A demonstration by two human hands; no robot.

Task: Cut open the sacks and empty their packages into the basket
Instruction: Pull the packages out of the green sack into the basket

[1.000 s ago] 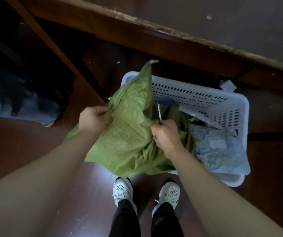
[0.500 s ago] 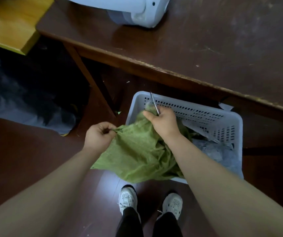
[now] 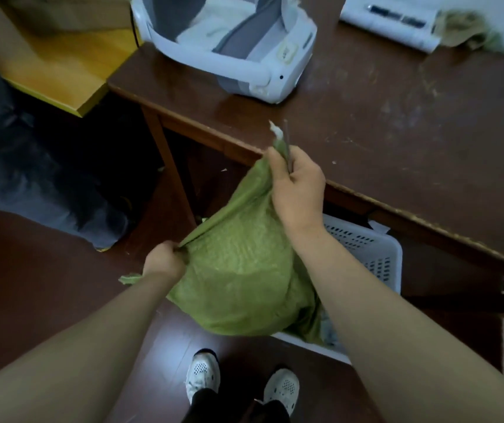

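Your right hand (image 3: 298, 190) is fisted round the top corner of the green sack (image 3: 244, 270), raised level with the front edge of the brown table (image 3: 397, 132). A thin metal tool (image 3: 287, 138) sticks up out of the same grip; its type cannot be told. Your left hand (image 3: 165, 261) is closed tight on the sack's left edge, lower down, and the cloth is taut between the two. The sack hangs over the white basket (image 3: 366, 248), which sits on the floor partly under the table's front edge. The sack hides most of the basket's contents. A white headset (image 3: 278, 65) sits at the table's back left corner.
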